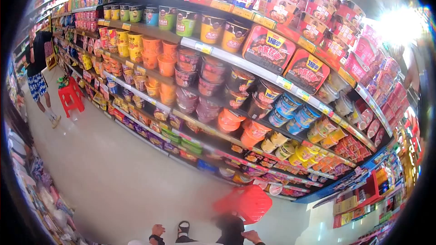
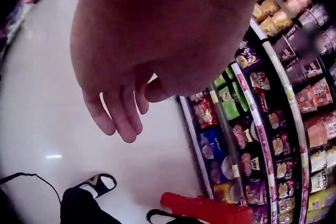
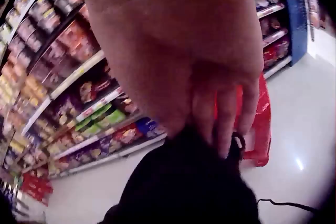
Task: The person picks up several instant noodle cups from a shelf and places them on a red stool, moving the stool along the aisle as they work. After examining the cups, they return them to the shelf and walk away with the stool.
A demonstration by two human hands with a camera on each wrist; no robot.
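At the bottom of the head view, my left hand (image 1: 158, 230) hangs beside my body, holding nothing. In the left wrist view that hand (image 2: 136, 77) has loose fingers over the pale floor (image 2: 42, 119). My right hand (image 1: 251, 236) is low beside my dark-clothed leg (image 1: 230, 229). The right wrist view has its fingers (image 3: 226, 113) hanging down against the dark cloth (image 3: 184, 182), with nothing seen in them. A red stool or basket (image 1: 247, 203) stands on the floor just ahead of that leg; its exact kind I cannot tell.
Long shelves of cup and bowl noodles (image 1: 211, 70) run along the aisle's right side. A person in blue patterned shorts (image 1: 38, 86) stands far left near a red stool (image 1: 70, 97). Packaged goods (image 1: 45, 195) line the left edge. Pale floor (image 1: 113, 172) lies between.
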